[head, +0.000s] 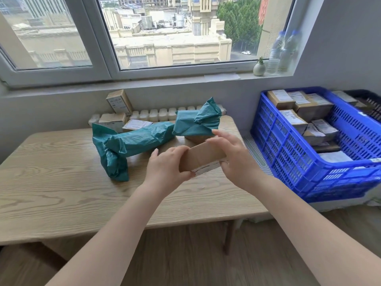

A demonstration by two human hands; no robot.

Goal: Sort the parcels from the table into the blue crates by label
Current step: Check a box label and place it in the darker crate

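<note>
Sunlit window fills the back wall above the wooden table [61, 172] I am looking down on. At three o'clock sits a blue crate [288, 162] packed with brown parcels. Two teal wrapped parcels [140, 139] lie at twelve o'clock, with small boxes [112, 120] behind them. At centre, I see the left hand [165, 170] and right hand [237, 159] gripping the ends of a small cardboard parcel [203, 157], fingers curled round it, held above the table.
</note>
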